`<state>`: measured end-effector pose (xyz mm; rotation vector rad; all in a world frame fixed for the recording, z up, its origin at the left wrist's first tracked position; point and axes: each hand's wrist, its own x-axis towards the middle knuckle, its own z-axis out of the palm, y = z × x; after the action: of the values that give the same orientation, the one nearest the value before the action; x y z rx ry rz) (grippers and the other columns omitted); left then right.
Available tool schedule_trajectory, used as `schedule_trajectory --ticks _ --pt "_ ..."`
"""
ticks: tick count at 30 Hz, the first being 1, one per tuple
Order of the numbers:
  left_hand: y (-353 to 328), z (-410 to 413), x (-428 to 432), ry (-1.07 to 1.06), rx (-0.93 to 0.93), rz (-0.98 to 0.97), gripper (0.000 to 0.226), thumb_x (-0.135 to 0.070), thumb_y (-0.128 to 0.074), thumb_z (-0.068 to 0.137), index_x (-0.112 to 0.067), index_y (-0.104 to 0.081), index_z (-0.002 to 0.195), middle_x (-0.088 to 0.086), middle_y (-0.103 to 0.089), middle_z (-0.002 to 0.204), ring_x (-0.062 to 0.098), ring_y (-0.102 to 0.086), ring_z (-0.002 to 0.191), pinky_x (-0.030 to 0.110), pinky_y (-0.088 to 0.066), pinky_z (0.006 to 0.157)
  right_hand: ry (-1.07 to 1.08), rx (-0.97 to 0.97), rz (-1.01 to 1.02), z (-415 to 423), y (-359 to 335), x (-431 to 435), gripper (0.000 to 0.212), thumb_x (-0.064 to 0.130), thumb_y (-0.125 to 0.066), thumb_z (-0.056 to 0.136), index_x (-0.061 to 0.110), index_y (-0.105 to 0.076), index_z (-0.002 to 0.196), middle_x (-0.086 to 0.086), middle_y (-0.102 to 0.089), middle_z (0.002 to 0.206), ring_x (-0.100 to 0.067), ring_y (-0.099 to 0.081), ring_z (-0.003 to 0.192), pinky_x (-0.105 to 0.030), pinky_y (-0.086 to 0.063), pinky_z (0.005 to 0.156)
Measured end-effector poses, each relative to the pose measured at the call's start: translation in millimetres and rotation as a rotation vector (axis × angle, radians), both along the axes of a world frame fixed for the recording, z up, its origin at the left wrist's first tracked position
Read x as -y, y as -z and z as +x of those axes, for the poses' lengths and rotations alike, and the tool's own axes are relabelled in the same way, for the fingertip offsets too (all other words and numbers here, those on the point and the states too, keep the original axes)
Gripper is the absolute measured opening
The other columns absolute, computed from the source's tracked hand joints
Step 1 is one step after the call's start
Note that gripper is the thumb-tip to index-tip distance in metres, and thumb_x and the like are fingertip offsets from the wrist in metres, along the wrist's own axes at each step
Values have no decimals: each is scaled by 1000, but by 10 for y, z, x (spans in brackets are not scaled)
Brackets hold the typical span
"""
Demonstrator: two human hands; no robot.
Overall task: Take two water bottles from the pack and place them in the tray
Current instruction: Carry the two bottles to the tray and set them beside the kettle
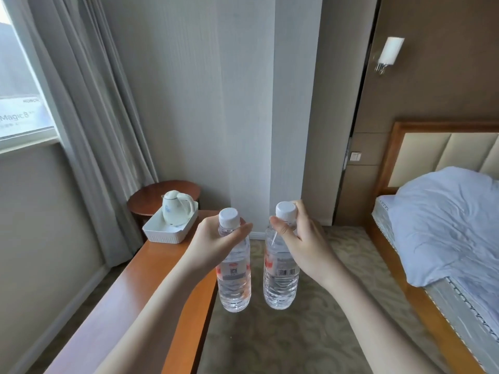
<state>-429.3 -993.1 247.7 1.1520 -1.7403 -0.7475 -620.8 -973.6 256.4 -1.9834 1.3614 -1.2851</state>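
I hold two clear water bottles with white caps upright in the air, side by side. My left hand [216, 238] grips the neck of the left bottle [234, 284], which hangs over the right edge of the wooden desk. My right hand [299, 238] grips the neck of the right bottle [280, 284] above the carpet. The white ribbed tray [162, 233] sits at the far end of the desk, ahead and to the left of both bottles, with a white kettle [176, 210] standing in it. The pack is not in view.
The long wooden desk [140, 287] runs along the left wall under a window with grey curtains [89, 130]. A round dark table [164, 191] stands behind the tray. A bed [445, 233] with white bedding fills the right side; patterned carpet [310, 333] lies between.
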Motion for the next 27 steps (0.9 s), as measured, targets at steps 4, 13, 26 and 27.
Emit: schedule_trajectory --ticks 4,13,26,27 --pt "70 -106 759 21 -9 7 28 -42 -64 83 -14 -70 82 1 -75 79 12 -72 77 20 -58 65 4 -7 28 -172 37 723 48 64 -39 78 20 -41 97 10 -53 82 -3 -45 60 -28 -41 68" --pt "221 -309 2527 -94 -33 2 37 -54 -63 75 -18 -69 78 5 -74 78 17 -73 75 32 -60 67 -112 -66 39 -426 106 2690 41 63 -39 80 25 -40 95 14 -51 76 1 -47 59 -22 -39 61" --pt "353 287 4429 -392 -58 -6 19 -27 -70 83 -11 -68 74 -6 -69 66 2 -65 64 13 -52 58 -381 -93 33 304 201 5215 43 60 -39 80 24 -40 102 0 -61 101 -8 -57 74 -25 -45 69" --pt "393 400 4556 -406 -64 10 20 -28 -70 83 -10 -68 75 -4 -70 67 0 -64 64 11 -51 57 -398 -88 30 427 240 5379 43 61 -39 79 24 -40 102 1 -61 100 -4 -55 72 -24 -44 68"
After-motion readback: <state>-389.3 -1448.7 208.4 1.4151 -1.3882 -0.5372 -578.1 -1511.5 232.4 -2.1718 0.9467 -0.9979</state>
